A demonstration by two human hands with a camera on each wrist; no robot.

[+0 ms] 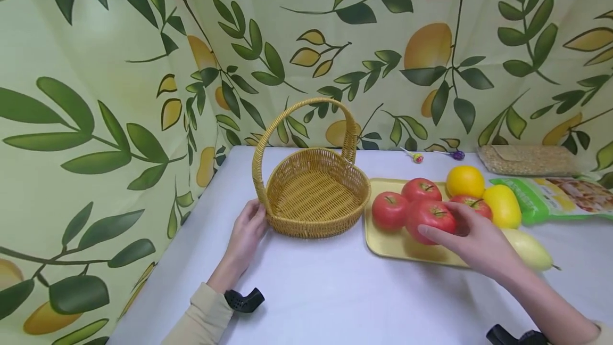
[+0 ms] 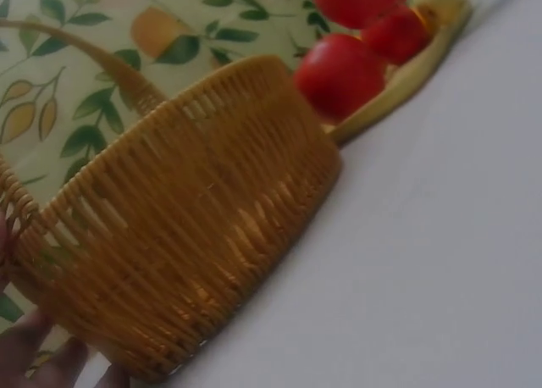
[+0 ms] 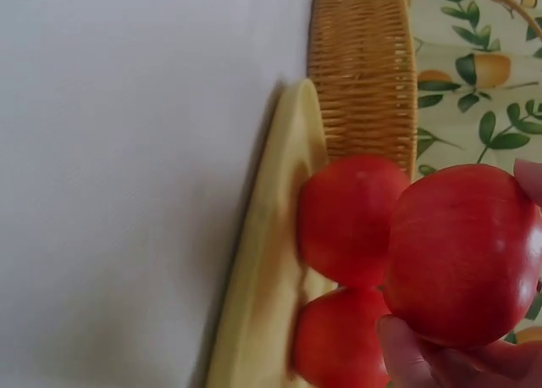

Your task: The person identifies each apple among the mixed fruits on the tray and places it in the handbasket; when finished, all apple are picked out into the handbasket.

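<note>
- Gripping a red apple [image 1: 428, 221] in the right hand [image 1: 481, 241], with the thumb along the near side and the fingers curled behind, spread just as wide as the fruit.
- Holding that apple over the front of a yellow tray [image 1: 399, 249], higher than two other apples in the right wrist view.
- Grasping the basket [image 1: 311, 229] at its left side with the left hand [image 1: 246, 236], by the foot of the arched handle [image 1: 321, 100].
- Showing finger ends only, dim and cut off, in the left wrist view: perhaps closed lightly on the wicker, but impossible to tell how firmly.
- Seeing the basket upright on a white tablecloth [image 1: 335, 292], just beside the tray and left of it, with its woven floor bare.
- Counting three more red apples [image 1: 390, 211] on the tray: one at the left, one behind the held apple, one partly hidden by the right hand.
- Noting an orange [image 1: 465, 181] at the back, a yellow fruit [image 1: 503, 205] to its right and a pale green fruit [image 1: 529, 249] partly behind the right forearm.
- Spotting a green packet [image 1: 551, 198] farther right, with a woven pouch [image 1: 529, 159] behind it.
- Ending at a leaf-patterned cloth [image 1: 306, 31] behind everything.
</note>
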